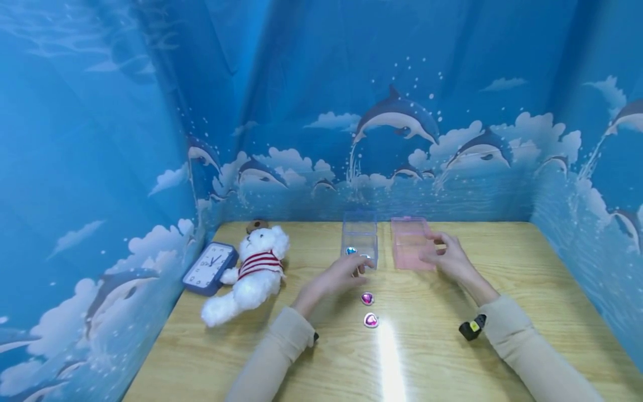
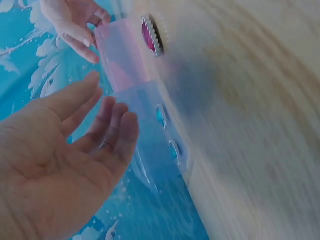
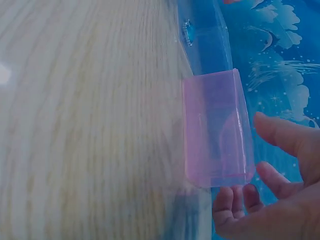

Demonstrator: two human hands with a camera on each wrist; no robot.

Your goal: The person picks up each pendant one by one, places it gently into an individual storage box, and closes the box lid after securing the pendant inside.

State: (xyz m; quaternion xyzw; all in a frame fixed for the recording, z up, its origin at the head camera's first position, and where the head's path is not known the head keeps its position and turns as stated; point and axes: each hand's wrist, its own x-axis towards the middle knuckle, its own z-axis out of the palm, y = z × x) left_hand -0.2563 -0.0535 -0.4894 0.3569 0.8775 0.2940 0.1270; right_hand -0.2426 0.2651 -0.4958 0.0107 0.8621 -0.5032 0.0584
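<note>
A clear blue box (image 1: 359,241) stands open at the back of the table, holding two blue gems (image 2: 161,116) with silvery beaded rims. Over its front edge hovers my left hand (image 1: 339,276), fingers loosely bent and nothing in them. To the right is an open, see-through pink box (image 3: 215,130); no gem shows inside it. My right hand (image 1: 456,261) is at that box's right side, fingers spread and loosely bent; whether the fingertips touch the wall I cannot tell. Two pink gems, one farther back (image 1: 367,298) and one nearer (image 1: 371,320), lie in front of the blue box.
On the left, a white plush toy (image 1: 258,273) in a striped shirt leans by a blue-framed clock (image 1: 211,268). A small brown object (image 1: 257,225) sits behind the toy. Dolphin-print curtains (image 1: 301,111) enclose the wooden table (image 1: 427,357) at the back and sides.
</note>
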